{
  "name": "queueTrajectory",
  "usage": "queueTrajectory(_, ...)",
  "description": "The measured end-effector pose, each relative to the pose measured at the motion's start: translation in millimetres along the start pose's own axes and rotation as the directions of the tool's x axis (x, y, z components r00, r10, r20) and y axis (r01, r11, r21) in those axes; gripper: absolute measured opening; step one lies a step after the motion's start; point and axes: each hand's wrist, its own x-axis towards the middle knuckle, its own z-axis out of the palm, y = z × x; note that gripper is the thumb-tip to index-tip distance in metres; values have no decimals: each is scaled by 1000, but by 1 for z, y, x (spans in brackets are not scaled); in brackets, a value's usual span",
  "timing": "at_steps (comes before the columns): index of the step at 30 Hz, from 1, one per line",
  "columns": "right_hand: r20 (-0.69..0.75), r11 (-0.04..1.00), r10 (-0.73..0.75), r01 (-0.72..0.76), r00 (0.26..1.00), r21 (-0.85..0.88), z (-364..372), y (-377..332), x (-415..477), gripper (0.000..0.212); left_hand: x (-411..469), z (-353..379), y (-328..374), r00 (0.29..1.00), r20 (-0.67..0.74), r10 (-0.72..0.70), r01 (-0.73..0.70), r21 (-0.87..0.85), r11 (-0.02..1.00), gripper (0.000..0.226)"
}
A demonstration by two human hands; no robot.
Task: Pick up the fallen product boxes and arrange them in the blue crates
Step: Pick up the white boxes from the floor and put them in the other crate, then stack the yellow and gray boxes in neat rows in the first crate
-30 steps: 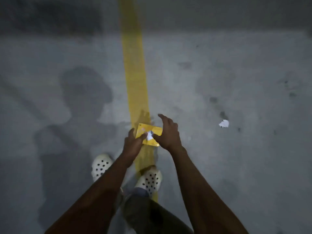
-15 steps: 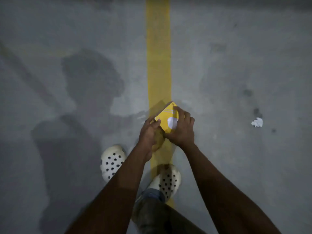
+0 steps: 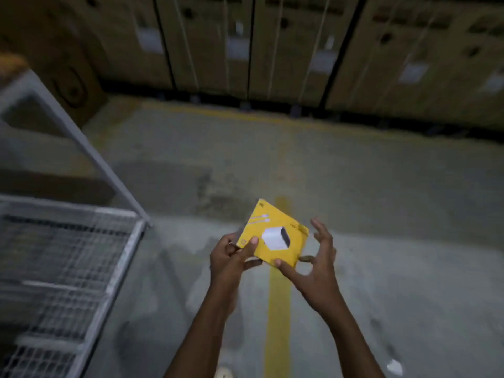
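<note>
Lifted away from the floor (image 3: pixel 381 241), the yellow product box (image 3: pixel 272 230) now sits tilted above the yellow line (image 3: pixel 276 309). The left hand (image 3: pixel 229 260) pinches its left corner. The right hand (image 3: pixel 313 268) spreads loose fingers, thumb touching its lower edge.

Left hand (image 3: pixel 228 259) grips yellow box (image 3: pixel 273 232), right hand (image 3: pixel 317 271) touching.

Dim warehouse light — the wire cage (image 3: pixel 62 268) at left and the stacked cartons (image 3: pixel 300 50) behind smear with motion blur, while the yellow box (image 3: pixel 263 223) reads fairly sharp; upright lines lean toward the edges.
</note>
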Motion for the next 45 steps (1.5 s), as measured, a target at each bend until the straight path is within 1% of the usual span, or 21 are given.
queueTrajectory(2, -34, 984, 32, -25, 999, 178, -17, -85, 8, 90, -33, 8, 79, 996, -41, 74, -77, -82, 994, 22)
queueTrajectory(4, -12, 953, 48, -42, 999, 300, -33, -163, 8, 76, -74, 15, 151, 987, -64, 147, -155, -153, 976, 14)
queueTrajectory(7, 96, 893, 59, -96, 994, 439, -51, -257, -12, 62, -148, 13, 229, 962, -89, 259, -273, -229, 934, 13)
queueTrajectory(9, 192, 868, 47, -135, 980, 479, -51, -303, -37, 53, -204, 0, 258, 928, -134, 349, -373, -254, 893, 18)
queueTrajectory(11, 275, 844, 26, -169, 961, 509, -44, -338, -68, 46, -258, -23, 271, 886, -191, 422, -459, -235, 857, 21)
queueTrajectory(14, 401, 806, -21, -222, 916, 549, -27, -372, -116, 38, -327, -66, 269, 835, -294, 466, -525, -166, 835, 24)
queueTrajectory(16, 479, 777, -44, -272, 877, 568, -13, -383, -144, 32, -363, -96, 263, 817, -357, 454, -511, -81, 856, 27)
queueTrajectory(18, 541, 745, -56, -325, 839, 582, 2, -391, -171, 31, -392, -125, 256, 798, -414, 439, -479, 8, 878, 31)
queueTrajectory(20, 592, 721, -74, -367, 803, 588, 14, -399, -192, 33, -412, -147, 253, 763, -473, 441, -464, 73, 883, 33)
queueTrajectory(22, 629, 720, -100, -380, 771, 581, 28, -408, -210, 33, -429, -164, 253, 716, -530, 454, -468, 118, 876, 33)
queueTrajectory(24, 642, 744, -132, -353, 755, 567, 41, -418, -224, 34, -440, -177, 255, 669, -578, 468, -487, 135, 863, 32)
queueTrajectory(27, 658, 811, -207, -249, 724, 529, 64, -428, -237, 42, -444, -195, 260, 592, -631, 502, -536, 157, 830, 32)
queueTrajectory(30, 670, 842, -258, -177, 696, 509, 90, -438, -240, 44, -439, -220, 269, 513, -666, 542, -555, 224, 801, 39)
queueTrajectory(34, 661, 858, -284, -125, 694, 499, 141, -462, -229, 46, -420, -264, 290, 442, -703, 557, -522, 304, 797, 52)
queueTrajectory(38, 644, 867, -291, -90, 708, 491, 204, -505, -215, 44, -388, -323, 323, 346, -702, 623, -361, 513, 779, 62)
queueTrajectory(40, 593, 890, -293, -12, 750, 455, 238, -530, -210, 46, -368, -353, 340, 298, -710, 639, -249, 588, 769, 68)
queueTrajectory(42, 541, 908, -323, 93, 776, 409, 269, -556, -206, 47, -357, -370, 363, 263, -725, 637, -166, 616, 770, 66)
queueTrajectory(45, 515, 906, -400, 242, 759, 347, 313, -588, -202, 43, -346, -388, 398, 221, -738, 638, -44, 646, 762, 58)
